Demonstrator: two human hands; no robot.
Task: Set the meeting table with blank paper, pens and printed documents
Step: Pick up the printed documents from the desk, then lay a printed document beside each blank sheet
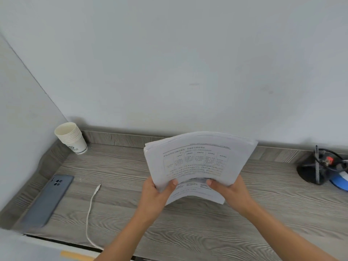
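Two hands hold one thick stack of printed documents (195,159) above the grey wood-grain tabletop (188,223). The left hand (156,196) grips the stack's near left corner, thumb curled over the top sheet and fingers hidden beneath. The right hand (229,191) grips the near right part the same way, its thumb pressed on the top pages. Between the two thumbs the upper sheets bow upward and fan away from the person, while a lower bundle of pages sags beneath them towards the tabletop. The top page shows a printed table with several columns and lines of text below it; the print is too blurred to read.

Left of the hands, a white charging cable (90,210) lies in a curve on the tabletop, its plug end pointing away from the person. Further left, a grey phone (49,199) lies face down, camera lenses up, near the side wall. In the far left corner stands a stack of white paper cups (72,137), tilted a little. At the far right edge, a dark pen holder (320,166) stands with pens in it, with something blue (339,180) just beside it.
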